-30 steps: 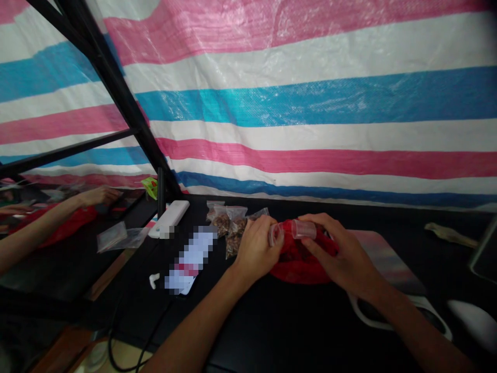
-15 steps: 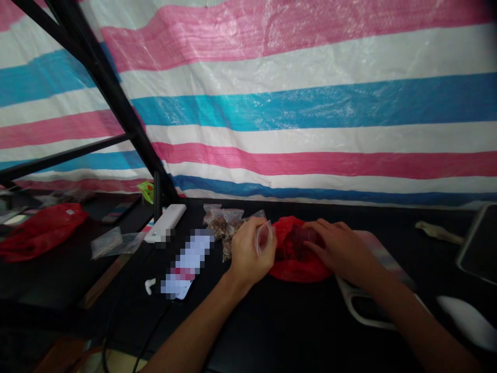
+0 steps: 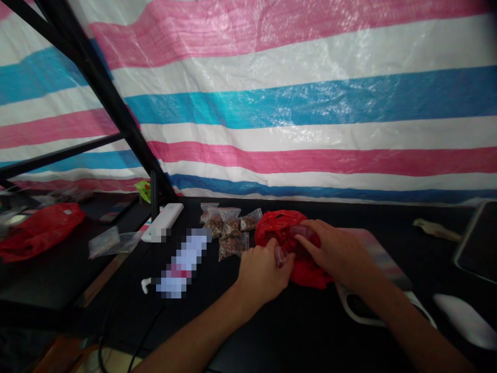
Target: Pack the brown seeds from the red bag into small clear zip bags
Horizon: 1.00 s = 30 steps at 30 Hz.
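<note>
Left hand (image 3: pixel 264 274): curled, a small clear plastic cup (image 3: pixel 280 256) pinched against the red plastic bag (image 3: pixel 278 224).
Right hand (image 3: pixel 336 250): fingers closed over the bag, a second cup (image 3: pixel 303 231) pressed within.
Handling: cups judged light, stiff, best held by the body; bag soft, slippery.
Nearby: zip bags of nuts (image 3: pixel 232 247) are laid on the worktop (image 3: pixel 310 331).

Your left grip (image 3: pixel 262 277) pinches a small clear plastic tube (image 3: pixel 280 256) against the red plastic bag (image 3: pixel 275 224). Your right grip (image 3: pixel 337 254) sits on the bag, closed around what looks like a second tube (image 3: pixel 302 231). Just left of the bag: small zip bags of brown nuts (image 3: pixel 232 233). Farther left of the bag: a white power bank (image 3: pixel 166 221) and a pixelated packet (image 3: pixel 182 264). Behind the bag, a striped tarp (image 3: pixel 295 103) hangs past the black desk (image 3: pixel 310 331).
</note>
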Each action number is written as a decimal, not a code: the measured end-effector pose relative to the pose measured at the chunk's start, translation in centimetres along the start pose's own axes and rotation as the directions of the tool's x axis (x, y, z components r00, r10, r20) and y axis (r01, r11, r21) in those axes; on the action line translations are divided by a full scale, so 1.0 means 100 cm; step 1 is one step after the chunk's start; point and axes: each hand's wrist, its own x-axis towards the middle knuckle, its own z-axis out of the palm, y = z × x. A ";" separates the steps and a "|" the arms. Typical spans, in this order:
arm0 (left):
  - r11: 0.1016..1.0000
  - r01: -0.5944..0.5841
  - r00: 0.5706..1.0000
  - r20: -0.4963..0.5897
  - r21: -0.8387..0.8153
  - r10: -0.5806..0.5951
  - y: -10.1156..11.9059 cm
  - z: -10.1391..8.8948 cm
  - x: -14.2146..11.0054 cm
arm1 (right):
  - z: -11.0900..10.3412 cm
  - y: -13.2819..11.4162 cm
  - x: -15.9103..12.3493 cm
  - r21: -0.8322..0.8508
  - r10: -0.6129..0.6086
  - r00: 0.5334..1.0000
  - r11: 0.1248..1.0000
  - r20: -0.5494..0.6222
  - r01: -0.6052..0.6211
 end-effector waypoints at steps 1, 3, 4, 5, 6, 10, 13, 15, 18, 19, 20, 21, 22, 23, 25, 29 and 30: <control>1.000 0.018 1.000 -0.004 -0.020 -0.018 -0.002 0.000 0.001 | 0.000 -0.001 0.000 0.038 -0.001 1.000 0.999 -0.014 0.002; 0.997 0.028 1.000 0.001 -0.078 -0.028 -0.006 0.000 0.003 | 0.000 -0.003 0.000 0.093 -0.023 0.996 0.995 -0.080 0.030; 0.993 0.023 1.000 0.004 -0.119 -0.023 -0.007 -0.001 0.004 | 0.000 -0.003 0.000 0.117 -0.052 0.991 0.991 -0.121 0.066; 0.986 0.016 1.000 0.002 -0.168 -0.016 -0.008 -0.001 0.005 | 0.000 -0.003 0.001 0.143 -0.092 0.983 0.983 -0.157 0.115; 0.974 0.011 1.000 -0.006 -0.226 -0.013 -0.009 -0.002 0.007 | 0.000 -0.003 0.001 0.167 -0.141 0.973 0.971 -0.182 0.172; 0.866 0.020 0.997 -0.059 -0.500 -0.057 -0.011 -0.003 0.014 | 0.004 0.001 0.002 0.215 -0.272 0.952 0.931 -0.137 0.297; 0.722 0.027 0.988 -0.094 -0.691 -0.126 -0.012 -0.001 0.020 | 0.007 0.002 0.001 0.198 -0.274 0.961 0.941 -0.026 0.273; 0.631 0.045 0.981 -0.086 -0.775 -0.175 -0.014 0.002 0.023 | 0.007 0.002 -0.001 0.174 -0.260 0.965 0.952 0.033 0.250; 0.597 0.075 0.974 -0.070 -0.799 -0.216 -0.018 0.007 0.026 | 0.007 0.002 -0.003 0.132 -0.223 0.971 0.969 0.086 0.211; 0.620 0.070 0.972 -0.086 -0.782 -0.218 -0.020 0.007 0.026 | 0.006 0.002 -0.003 0.121 -0.209 0.973 0.973 0.098 0.197; 0.650 0.062 0.970 -0.109 -0.757 -0.219 -0.021 0.008 0.026 | 0.005 0.002 -0.003 0.115 -0.197 0.975 0.976 0.107 0.184; 0.684 0.056 0.967 -0.130 -0.727 -0.218 -0.022 0.007 0.025 | 0.005 0.001 -0.003 0.115 -0.189 0.975 0.978 0.114 0.176; 0.716 0.061 0.966 -0.141 -0.696 -0.219 -0.022 0.006 0.024 | 0.004 0.001 -0.002 0.120 -0.183 0.976 0.978 0.114 0.170; 0.743 0.077 0.966 -0.134 -0.665 -0.220 -0.022 0.005 0.023 | 0.003 0.001 -0.002 0.129 -0.179 0.978 0.978 0.110 0.165; 0.786 0.131 0.971 -0.082 -0.604 -0.225 -0.020 0.001 0.020 | 0.001 0.001 -0.002 0.160 -0.173 0.981 0.975 0.092 0.157; 0.813 0.191 0.976 0.015 -0.549 -0.219 -0.018 -0.002 0.017 | -0.003 0.001 -0.004 0.201 -0.194 0.977 0.964 0.090 0.173; 0.813 0.193 0.976 0.021 -0.549 -0.217 -0.018 -0.001 0.017 | -0.004 0.001 -0.004 0.195 -0.204 0.974 0.964 0.099 0.182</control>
